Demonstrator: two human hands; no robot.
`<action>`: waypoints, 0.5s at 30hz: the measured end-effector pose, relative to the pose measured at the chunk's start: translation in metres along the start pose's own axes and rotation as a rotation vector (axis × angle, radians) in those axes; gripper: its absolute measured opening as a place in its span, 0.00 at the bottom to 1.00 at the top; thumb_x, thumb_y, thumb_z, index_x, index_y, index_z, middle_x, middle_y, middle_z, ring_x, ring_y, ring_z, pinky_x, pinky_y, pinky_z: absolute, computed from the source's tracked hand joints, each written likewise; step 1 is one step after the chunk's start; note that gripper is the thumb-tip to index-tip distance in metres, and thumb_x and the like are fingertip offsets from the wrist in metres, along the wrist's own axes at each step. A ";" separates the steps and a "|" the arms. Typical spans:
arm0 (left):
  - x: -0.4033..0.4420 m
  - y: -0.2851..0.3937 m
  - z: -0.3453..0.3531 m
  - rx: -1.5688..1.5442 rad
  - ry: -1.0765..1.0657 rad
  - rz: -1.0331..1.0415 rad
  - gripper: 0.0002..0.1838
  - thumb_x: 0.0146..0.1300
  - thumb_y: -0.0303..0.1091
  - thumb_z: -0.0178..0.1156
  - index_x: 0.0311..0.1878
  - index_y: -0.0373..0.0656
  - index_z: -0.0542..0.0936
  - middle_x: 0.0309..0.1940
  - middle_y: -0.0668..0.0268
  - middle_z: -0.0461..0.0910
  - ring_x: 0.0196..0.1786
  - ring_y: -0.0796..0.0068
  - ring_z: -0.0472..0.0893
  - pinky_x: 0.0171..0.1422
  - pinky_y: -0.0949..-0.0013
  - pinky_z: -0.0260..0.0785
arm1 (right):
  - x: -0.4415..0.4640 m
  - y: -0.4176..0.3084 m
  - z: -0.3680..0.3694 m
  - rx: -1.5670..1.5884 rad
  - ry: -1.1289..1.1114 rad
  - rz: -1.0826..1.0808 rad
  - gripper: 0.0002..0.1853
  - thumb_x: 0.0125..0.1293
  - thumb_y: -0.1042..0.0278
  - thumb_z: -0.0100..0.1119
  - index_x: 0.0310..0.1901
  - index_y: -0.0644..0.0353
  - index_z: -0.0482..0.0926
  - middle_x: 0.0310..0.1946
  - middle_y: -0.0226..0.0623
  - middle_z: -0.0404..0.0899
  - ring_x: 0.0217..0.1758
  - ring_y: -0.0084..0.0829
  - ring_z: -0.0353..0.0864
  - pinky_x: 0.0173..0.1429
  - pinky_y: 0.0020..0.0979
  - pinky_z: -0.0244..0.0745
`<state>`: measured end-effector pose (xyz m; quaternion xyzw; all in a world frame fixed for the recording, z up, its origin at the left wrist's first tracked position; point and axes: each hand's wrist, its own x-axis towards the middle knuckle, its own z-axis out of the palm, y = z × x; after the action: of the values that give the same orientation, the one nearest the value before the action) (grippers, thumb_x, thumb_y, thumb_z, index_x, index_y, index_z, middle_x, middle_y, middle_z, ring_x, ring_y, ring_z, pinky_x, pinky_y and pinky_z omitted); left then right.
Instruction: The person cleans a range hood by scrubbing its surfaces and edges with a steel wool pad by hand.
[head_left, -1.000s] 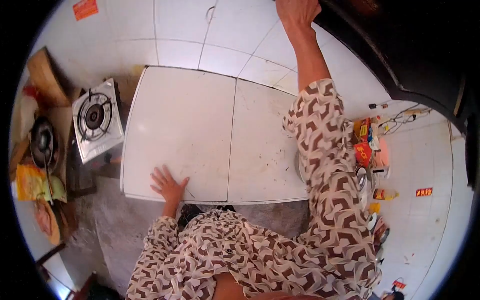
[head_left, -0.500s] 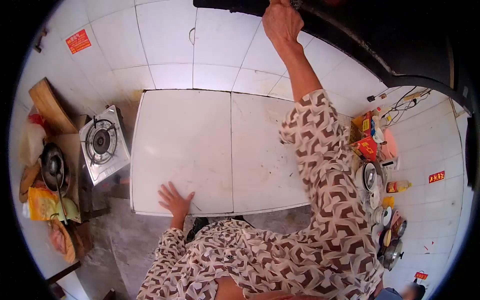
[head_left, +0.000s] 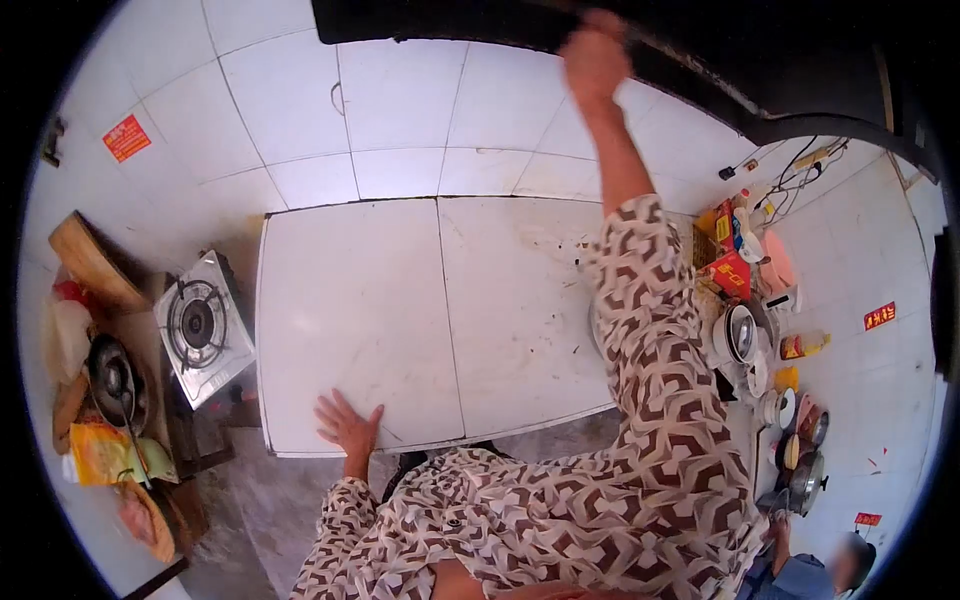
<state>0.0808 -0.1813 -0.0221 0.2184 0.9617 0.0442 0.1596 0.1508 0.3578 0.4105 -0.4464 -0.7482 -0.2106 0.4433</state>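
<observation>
My left hand (head_left: 350, 421) lies flat, fingers spread, on the front left part of the white two-panel tabletop (head_left: 350, 310). Raised high, my right hand (head_left: 597, 62) is against the dark range hood (head_left: 700, 75) at the top of the view. Its fingers are blurred and bent at the hood's surface, and whatever they hold is too unclear to name.
A gas stove (head_left: 203, 325) and a wok (head_left: 112, 380) stand at the left. Along the right are a red box (head_left: 730, 273), pots (head_left: 803, 482), an oil bottle (head_left: 805, 345) and cables. Another person (head_left: 800, 575) is at the lower right.
The view has shifted, so more of the hood and right side shows, with the other person now more visible. My right hand has moved along the hood; my left hand stays on the tabletop.
</observation>
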 end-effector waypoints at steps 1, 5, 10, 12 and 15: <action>-0.001 -0.004 0.000 -0.002 -0.007 0.005 0.62 0.49 0.72 0.61 0.78 0.52 0.40 0.77 0.53 0.29 0.77 0.41 0.30 0.69 0.25 0.32 | -0.006 -0.018 0.000 -0.010 0.122 -0.148 0.17 0.57 0.72 0.55 0.50 0.58 0.80 0.54 0.41 0.77 0.39 0.46 0.83 0.43 0.45 0.79; 0.000 0.004 -0.014 -0.005 -0.084 -0.001 0.62 0.51 0.72 0.60 0.77 0.50 0.37 0.77 0.51 0.26 0.77 0.41 0.26 0.70 0.26 0.29 | 0.002 0.043 -0.008 -0.171 0.187 -0.485 0.21 0.58 0.74 0.52 0.54 0.66 0.77 0.56 0.53 0.75 0.34 0.45 0.83 0.36 0.45 0.80; 0.003 -0.001 -0.008 0.007 -0.094 -0.005 0.62 0.51 0.72 0.59 0.77 0.50 0.36 0.77 0.50 0.25 0.77 0.42 0.24 0.71 0.27 0.28 | 0.010 0.163 0.005 -0.109 0.257 -0.334 0.22 0.59 0.75 0.52 0.57 0.53 0.76 0.60 0.35 0.76 0.35 0.50 0.85 0.38 0.44 0.82; 0.000 0.000 -0.012 -0.004 -0.099 -0.007 0.62 0.51 0.73 0.58 0.77 0.50 0.36 0.77 0.50 0.25 0.77 0.43 0.24 0.71 0.27 0.28 | 0.008 0.155 -0.010 -0.137 0.152 -0.093 0.18 0.59 0.73 0.53 0.53 0.56 0.77 0.56 0.42 0.78 0.38 0.50 0.85 0.40 0.46 0.81; 0.000 0.004 -0.015 0.012 -0.122 -0.031 0.62 0.51 0.73 0.58 0.77 0.51 0.36 0.77 0.50 0.25 0.77 0.43 0.25 0.71 0.27 0.28 | 0.010 0.103 -0.010 -0.033 0.014 0.118 0.16 0.56 0.68 0.58 0.47 0.60 0.77 0.44 0.53 0.81 0.36 0.53 0.84 0.41 0.50 0.80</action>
<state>0.0776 -0.1777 -0.0073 0.2066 0.9538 0.0225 0.2170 0.2414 0.4081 0.4159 -0.4955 -0.7138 -0.1994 0.4531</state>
